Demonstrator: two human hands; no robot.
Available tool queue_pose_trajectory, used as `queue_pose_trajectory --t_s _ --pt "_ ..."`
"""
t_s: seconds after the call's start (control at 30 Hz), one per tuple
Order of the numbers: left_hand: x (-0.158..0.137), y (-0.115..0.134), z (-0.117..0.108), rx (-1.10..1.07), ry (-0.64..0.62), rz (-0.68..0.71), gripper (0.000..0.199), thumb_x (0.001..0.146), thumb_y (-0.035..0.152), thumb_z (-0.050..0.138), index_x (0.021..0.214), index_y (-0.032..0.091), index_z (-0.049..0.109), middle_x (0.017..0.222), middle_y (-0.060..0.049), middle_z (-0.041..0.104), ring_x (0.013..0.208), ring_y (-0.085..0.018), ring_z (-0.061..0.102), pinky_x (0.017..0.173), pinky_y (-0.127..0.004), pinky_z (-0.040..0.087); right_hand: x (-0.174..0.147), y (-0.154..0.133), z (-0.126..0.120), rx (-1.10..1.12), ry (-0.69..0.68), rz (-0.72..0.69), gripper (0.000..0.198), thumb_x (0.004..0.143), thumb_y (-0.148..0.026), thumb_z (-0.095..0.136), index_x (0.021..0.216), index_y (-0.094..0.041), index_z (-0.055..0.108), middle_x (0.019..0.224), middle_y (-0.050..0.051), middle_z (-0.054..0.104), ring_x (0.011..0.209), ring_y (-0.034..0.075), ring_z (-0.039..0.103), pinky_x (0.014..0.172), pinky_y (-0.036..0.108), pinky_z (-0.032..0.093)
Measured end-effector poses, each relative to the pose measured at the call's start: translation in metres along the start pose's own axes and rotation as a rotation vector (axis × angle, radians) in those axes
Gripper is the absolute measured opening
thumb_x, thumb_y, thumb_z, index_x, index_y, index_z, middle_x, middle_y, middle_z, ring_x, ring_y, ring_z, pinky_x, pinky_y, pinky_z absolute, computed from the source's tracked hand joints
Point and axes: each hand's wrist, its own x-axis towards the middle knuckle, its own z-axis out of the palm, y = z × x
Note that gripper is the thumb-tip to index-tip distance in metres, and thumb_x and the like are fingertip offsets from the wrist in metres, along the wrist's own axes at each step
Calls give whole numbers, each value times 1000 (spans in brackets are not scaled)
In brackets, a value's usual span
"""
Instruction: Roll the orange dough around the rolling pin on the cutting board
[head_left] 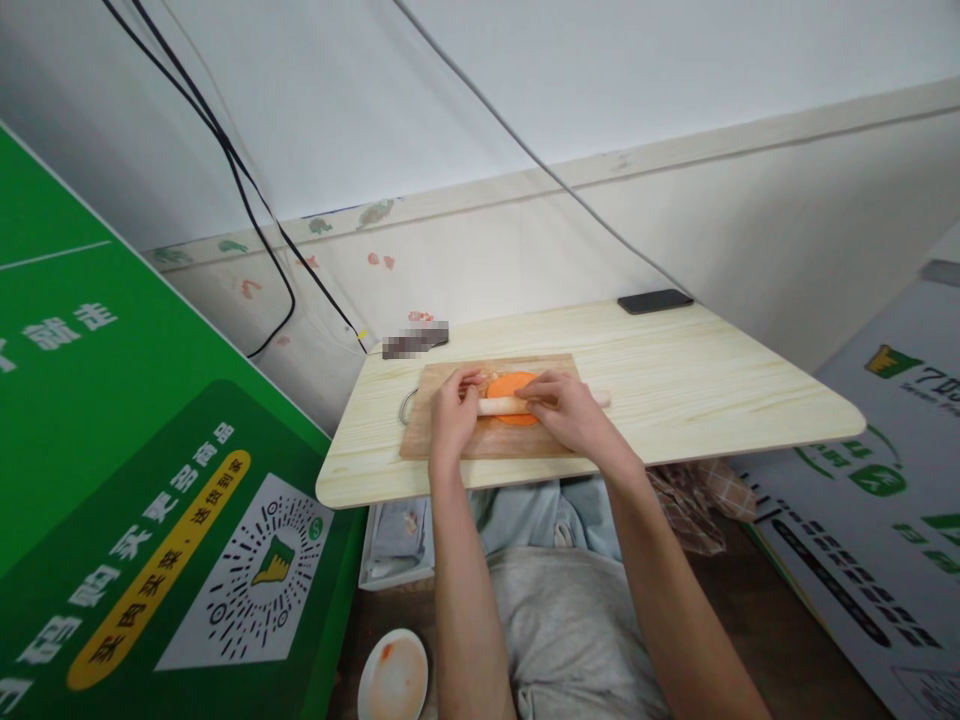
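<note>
A flat round of orange dough lies on a wooden cutting board. Across the dough rests a pale wooden rolling pin, its right end sticking out past the board's edge. My left hand is closed around the pin's left part, fingers curled over it. The right part of the pin is under my right hand, whose fingers bend down onto it near the dough. Both hands partly hide the pin and the edges of the dough. A metal handle shows at the board's left side.
The board stands on a light wood table against the wall. A dark phone lies at the back right, a dark blurred-out object at the back left. Below left is a stained white plate. A green panel borders the left.
</note>
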Motion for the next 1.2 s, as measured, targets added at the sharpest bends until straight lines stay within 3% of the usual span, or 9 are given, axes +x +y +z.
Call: queue_pose_trajectory --t_s 0.7,0.93,1.2 --pt "1 1 0 9 5 -7 28 92 6 55 109 17 74 102 -8 80 97 -20 75 97 -35 60 5 2 5 -1 38 -2 34 87 -5 63 101 -22 89 110 10 82 103 27 76 100 43 57" --pt "0 4 0 12 3 -17 27 92 8 56 110 17 74 103 -8 80 99 -20 75 96 -34 60 4 11 -1 150 -9 -74 38 86 -1 62 103 -23 88 110 8 83 105 24 77 102 39 59" --pt "0 2 0 14 13 -18 24 94 13 58 110 19 75 104 -8 80 101 -21 75 98 -36 60 4 12 -1 152 7 -77 40 84 -1 62 102 -24 89 109 8 84 105 24 78 103 40 60"
